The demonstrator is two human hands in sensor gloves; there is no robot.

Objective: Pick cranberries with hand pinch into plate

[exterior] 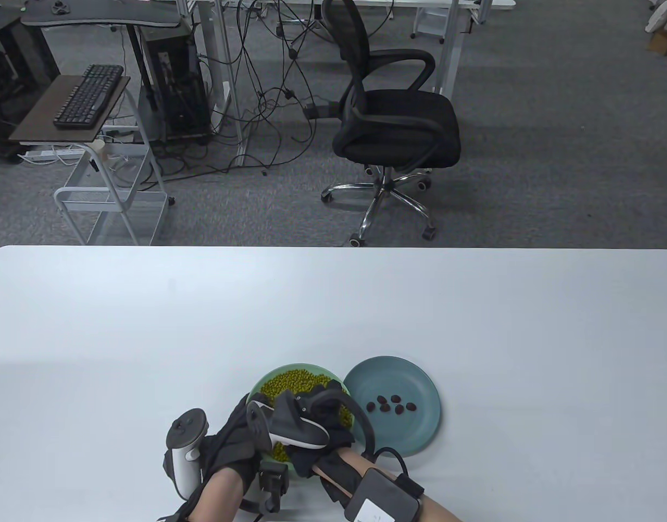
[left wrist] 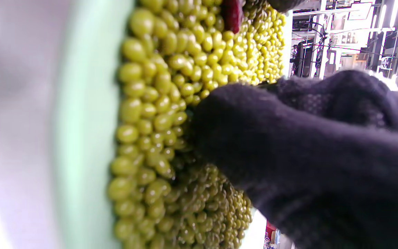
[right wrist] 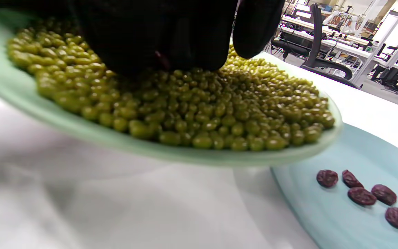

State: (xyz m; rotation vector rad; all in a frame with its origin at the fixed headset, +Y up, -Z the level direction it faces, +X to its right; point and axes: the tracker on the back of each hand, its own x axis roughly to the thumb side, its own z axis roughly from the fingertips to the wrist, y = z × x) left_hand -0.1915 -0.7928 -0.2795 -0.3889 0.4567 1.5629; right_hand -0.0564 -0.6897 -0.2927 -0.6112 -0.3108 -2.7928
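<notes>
- Your right hand (exterior: 311, 418) reaches over the pale green plate (exterior: 257, 387) of green beans (exterior: 290, 380), which sits near the front edge of the desk (exterior: 148, 326), about midway along it.
- In the right wrist view your fingers (right wrist: 171, 38) press down into the bean heap, bunched close together. A sliver of dark red (right wrist: 162, 60) shows between the tips, but you cannot tell from it whether they actually pinch a cranberry.
- Your left hand (exterior: 230, 435) rests at the near-left rim of the same plate. In the left wrist view its gloved fingers (left wrist: 288, 145) lie on the beans. Whether they grip anything cannot be told.
- One cranberry (left wrist: 233, 15) lies among the beans at the top of the left wrist view, partly cut off, so its long axis cannot be judged.
- The blue plate (exterior: 415, 380) sits just right of the green one, their rims touching or overlapping.
- A cluster of cranberries (exterior: 390, 405) lies near the blue plate's middle. The row they form runs roughly left to right along the desk. Each is a wrinkled oval, and their long axes point in mixed directions.
</notes>
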